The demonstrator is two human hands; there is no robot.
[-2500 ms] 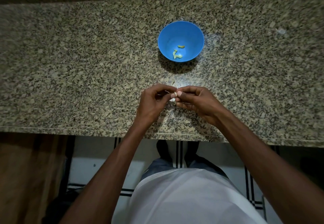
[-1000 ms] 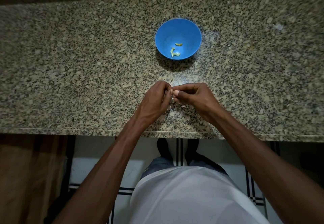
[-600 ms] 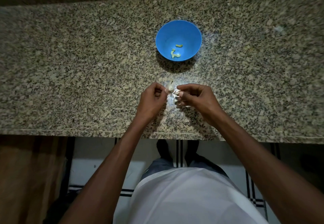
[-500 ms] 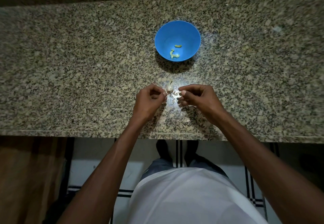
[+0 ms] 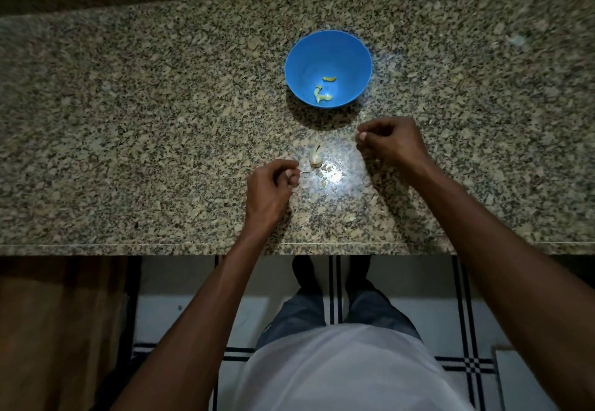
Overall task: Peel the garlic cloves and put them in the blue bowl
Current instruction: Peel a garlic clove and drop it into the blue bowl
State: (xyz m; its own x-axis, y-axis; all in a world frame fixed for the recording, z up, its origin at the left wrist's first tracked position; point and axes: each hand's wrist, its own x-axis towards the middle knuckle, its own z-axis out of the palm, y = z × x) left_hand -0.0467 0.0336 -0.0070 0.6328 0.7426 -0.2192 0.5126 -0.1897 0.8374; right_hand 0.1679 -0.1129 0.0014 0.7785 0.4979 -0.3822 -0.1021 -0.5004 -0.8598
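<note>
Granite counter (image 5: 128,127), blue bowl (image 5: 302,56) mid-slab, garlic head (image 5: 315,159) between hands — left hand (image 5: 269,190), right hand (image 5: 391,142), each grip curled, contents unclear.

Speckled granite countertop (image 5: 161,121), beige, grey and black flecks, bright white glare patch near centre. Solid blue bowl (image 5: 302,56) at far centre, pale yellow-green peeled cloves (image 5: 323,97) inside. Off-white garlic piece (image 5: 315,159) with cream skin bits (image 5: 323,176) just near of it. White shirt (image 5: 338,372) at near edge, grey-blue trousers (image 5: 299,314) above it. White floor tiles (image 5: 180,307) with black double-line stripes crossing in a grid. Brown wood panel (image 5: 58,330) at near left.
</note>
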